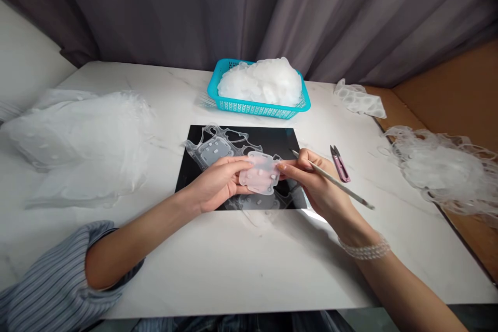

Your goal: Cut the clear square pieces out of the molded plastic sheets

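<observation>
My left hand (218,182) holds a translucent, soft-looking moulded piece (260,172) by its left side, with the fingers reaching under it. The piece is squarish, with small raised tabs. My right hand (311,184) pinches a slim pale pencil-like tool (336,182), its pointed tip sticking out beyond my fingers. The right fingertips touch the piece's right edge. Both hands are above a black glossy mat (272,144), where a clear moulded sheet with cut-out openings (213,149) lies partly under my left hand.
A turquoise plastic basket (257,109) heaped with clear moulded pieces stands at the back of the white marble table (218,264). Pink-handled thread snips (340,163) lie right of the mat. Clear film scraps (439,166) lie right, and a large translucent heap (78,140) lies left.
</observation>
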Demonstrator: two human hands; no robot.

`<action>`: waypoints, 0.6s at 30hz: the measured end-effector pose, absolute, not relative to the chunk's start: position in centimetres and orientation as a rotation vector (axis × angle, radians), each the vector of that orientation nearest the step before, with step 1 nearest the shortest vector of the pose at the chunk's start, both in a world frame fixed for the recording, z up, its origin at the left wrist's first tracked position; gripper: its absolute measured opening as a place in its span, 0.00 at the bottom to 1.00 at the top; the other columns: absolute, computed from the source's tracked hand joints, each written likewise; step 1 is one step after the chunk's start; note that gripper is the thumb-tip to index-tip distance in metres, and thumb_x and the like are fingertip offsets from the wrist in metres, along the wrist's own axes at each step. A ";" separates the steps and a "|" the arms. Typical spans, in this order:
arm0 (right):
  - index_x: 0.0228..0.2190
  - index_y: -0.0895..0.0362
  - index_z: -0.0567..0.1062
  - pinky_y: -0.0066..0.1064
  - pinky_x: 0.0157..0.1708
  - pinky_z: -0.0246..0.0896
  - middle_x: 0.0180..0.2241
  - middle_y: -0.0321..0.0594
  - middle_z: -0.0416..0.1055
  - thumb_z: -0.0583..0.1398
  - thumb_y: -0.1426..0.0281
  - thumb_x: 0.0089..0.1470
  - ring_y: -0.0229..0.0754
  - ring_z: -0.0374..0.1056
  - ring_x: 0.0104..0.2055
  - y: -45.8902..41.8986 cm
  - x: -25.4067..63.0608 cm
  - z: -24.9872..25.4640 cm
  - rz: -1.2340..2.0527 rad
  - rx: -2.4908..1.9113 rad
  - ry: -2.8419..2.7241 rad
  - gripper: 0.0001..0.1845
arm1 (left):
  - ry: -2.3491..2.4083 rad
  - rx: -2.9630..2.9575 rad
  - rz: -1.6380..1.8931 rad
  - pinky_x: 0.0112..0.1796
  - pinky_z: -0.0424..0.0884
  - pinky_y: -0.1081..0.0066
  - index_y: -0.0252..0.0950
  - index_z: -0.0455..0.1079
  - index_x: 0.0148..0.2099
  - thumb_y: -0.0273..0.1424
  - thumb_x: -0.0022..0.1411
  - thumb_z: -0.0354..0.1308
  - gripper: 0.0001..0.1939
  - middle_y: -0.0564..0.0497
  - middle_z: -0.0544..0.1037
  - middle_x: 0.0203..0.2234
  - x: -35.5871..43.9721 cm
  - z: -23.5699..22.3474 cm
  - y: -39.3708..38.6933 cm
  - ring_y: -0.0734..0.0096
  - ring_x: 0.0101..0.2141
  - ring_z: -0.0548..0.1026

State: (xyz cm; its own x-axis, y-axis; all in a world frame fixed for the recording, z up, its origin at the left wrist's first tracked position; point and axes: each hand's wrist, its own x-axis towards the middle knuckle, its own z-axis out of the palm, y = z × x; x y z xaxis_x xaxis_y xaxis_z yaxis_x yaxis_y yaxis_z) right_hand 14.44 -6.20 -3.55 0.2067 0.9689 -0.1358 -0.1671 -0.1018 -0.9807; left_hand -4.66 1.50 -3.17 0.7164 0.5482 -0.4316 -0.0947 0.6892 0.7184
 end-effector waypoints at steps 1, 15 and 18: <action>0.22 0.53 0.53 0.31 0.33 0.66 0.29 0.37 0.77 0.68 0.70 0.51 0.37 0.71 0.31 -6.2 14.4 -3.6 1.218 -1.271 -0.870 0.26 | 0.678 0.730 0.391 0.51 0.73 0.53 0.28 0.74 0.50 0.28 0.65 0.56 0.14 0.38 0.79 0.44 -4.6 -3.2 1.5 0.54 0.48 0.77; 0.21 0.53 0.54 0.37 0.34 0.72 0.36 0.46 0.75 0.65 0.59 0.50 0.44 0.73 0.35 3.1 19.9 -1.3 0.479 -1.412 -1.227 0.25 | 0.737 0.943 0.515 0.51 0.73 0.58 0.35 0.69 0.57 0.33 0.62 0.59 0.21 0.40 0.79 0.47 -6.0 -1.3 2.6 0.57 0.49 0.77; 0.21 0.53 0.53 0.36 0.33 0.71 0.35 0.47 0.75 0.63 0.55 0.49 0.44 0.73 0.35 9.0 19.6 -0.6 0.419 -1.427 -1.319 0.26 | 0.744 1.015 0.515 0.50 0.74 0.60 0.35 0.71 0.55 0.34 0.62 0.58 0.20 0.40 0.79 0.47 -6.1 -0.9 2.6 0.58 0.48 0.77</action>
State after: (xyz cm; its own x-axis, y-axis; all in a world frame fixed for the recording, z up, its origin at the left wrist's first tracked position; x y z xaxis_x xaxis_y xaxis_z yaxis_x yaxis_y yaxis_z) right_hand 19.61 9.02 -0.64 0.3186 0.8621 0.3940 0.4764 0.2136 -0.8529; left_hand -6.14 2.60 -0.91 0.6500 0.6930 -0.3118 -0.0473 0.4464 0.8936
